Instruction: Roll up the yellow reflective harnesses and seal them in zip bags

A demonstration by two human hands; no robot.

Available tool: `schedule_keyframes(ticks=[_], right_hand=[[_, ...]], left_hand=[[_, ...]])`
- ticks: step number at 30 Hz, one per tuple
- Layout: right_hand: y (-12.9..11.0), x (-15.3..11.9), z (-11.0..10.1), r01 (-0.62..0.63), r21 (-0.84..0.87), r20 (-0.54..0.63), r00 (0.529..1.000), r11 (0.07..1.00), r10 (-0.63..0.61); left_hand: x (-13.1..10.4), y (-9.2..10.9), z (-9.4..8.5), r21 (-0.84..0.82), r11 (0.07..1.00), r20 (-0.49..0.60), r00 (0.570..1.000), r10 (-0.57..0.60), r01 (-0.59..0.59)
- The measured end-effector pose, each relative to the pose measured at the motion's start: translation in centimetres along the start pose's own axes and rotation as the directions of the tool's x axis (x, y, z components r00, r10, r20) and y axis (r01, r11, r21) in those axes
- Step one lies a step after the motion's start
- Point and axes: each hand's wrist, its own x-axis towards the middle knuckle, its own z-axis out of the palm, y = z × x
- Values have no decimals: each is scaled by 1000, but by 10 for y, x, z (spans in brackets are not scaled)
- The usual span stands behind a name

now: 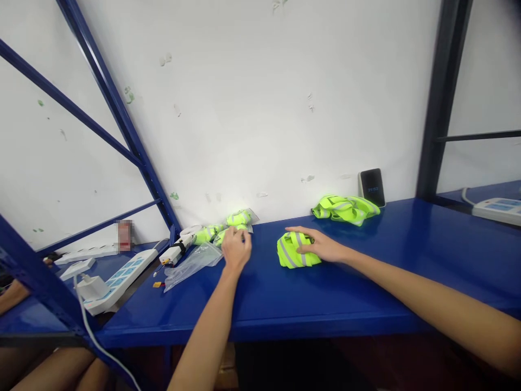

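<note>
Head view shows the right hand (321,245) flat and open on a folded vest (293,252), the left hand (235,248) pinching bagged vests (228,225) left of it; bagging likely follows.

Left hand (236,248) on bagged vests (223,228), right hand (319,244) flat on folded vest (293,251).

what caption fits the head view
Right hand rests on a folded neon vest; left hand touches bagged vests.
</note>
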Motion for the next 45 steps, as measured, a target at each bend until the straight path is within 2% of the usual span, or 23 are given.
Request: schedule_keyframes(ticks=[1, 3, 6, 10, 12, 15, 18, 20, 22, 24, 26, 28, 31, 33, 35, 37, 38, 40, 42, 45], right_hand=[[1, 0, -1, -9, -3, 23, 1000, 1000, 9], [4, 0, -1, -22, -31, 23, 999, 999, 22], [9, 1, 4, -19, -63, -47, 999, 998, 16], [7, -1, 9, -12, -84, -104, 995, 996, 3], [4, -2, 10, -4, -99, -114, 993, 995, -8], [2, -5, 10, 17, -117, -129, 991, 993, -32], [3, -4, 13, 31, -100, -173, 984, 995, -48], [5, -2, 15, 8, -26, -204, 979, 1000, -13], [6, 3, 16, -72, 144, -241, 965, 987, 105], [8, 8, 16, -137, 391, -264, 930, 910, 254], [10, 12, 15, -133, 602, -268, 895, 787, 356], [11, 14, 12, -102, 700, -275, 875, 707, 399], [12, 13, 8, -91, 714, -307, 851, 694, 427], [10, 11, 7, -100, 721, -306, 842, 685, 445], [8, 10, 9, -106, 754, -274, 846, 648, 457], [5, 10, 11, -91, 796, -243, 857, 598, 455], [5, 10, 11, -78, 814, -234, 863, 576, 447], [5, 12, 12, -41, 835, -243, 867, 548, 435], [7, 13, 10, -7, 843, -272, 857, 538, 437], [10, 14, 4, 24, 857, -307, 827, 515, 472]], left_hand=[[-1, -21, -6, 66, 998, -10, 1000, -15, 16], [-3, -55, -16, 162, 979, -35, 992, -123, 127], [-7, -80, -23, 239, 923, 1, 951, -309, 300], [-8, -80, -14, 295, 900, 235, 889, -394, 321], [-7, -77, -11, 309, 899, 277, 875, -397, 310], [-4, -77, -16, 319, 892, 207, 895, -395, 320], [-2, -77, -27, 279, 885, 20, 919, -393, 373], [-2, -70, -32, 204, 916, -143, 936, -321, 345], [-4, -57, -33, 134, 966, -242, 952, -185, 222], [-7, -39, -31, 90, 994, -263, 964, -40, 66], [-8, -22, -27, 57, 997, -268, 961, 60, -46], [-7, -11, -25, 29, 997, -311, 947, 82, -77], [-4, -7, -25, -10, 1000, -407, 913, -12, 9], [-5, -6, -25, -11, 1000, -386, 923, 9, -14], [-9, 1, -23, -5, 982, -253, 950, 180, -188], [-15, 17, -18, -57, 921, -97, 920, 379, -385], [-18, 26, -15, -104, 891, -51, 897, 439, -442], [-21, 47, -6, -206, 859, -37, 881, 472, -468], [-19, 65, 4, -294, 841, -66, 887, 456, -454], [-11, 80, 20, -372, 814, -100, 891, 443, -446]])
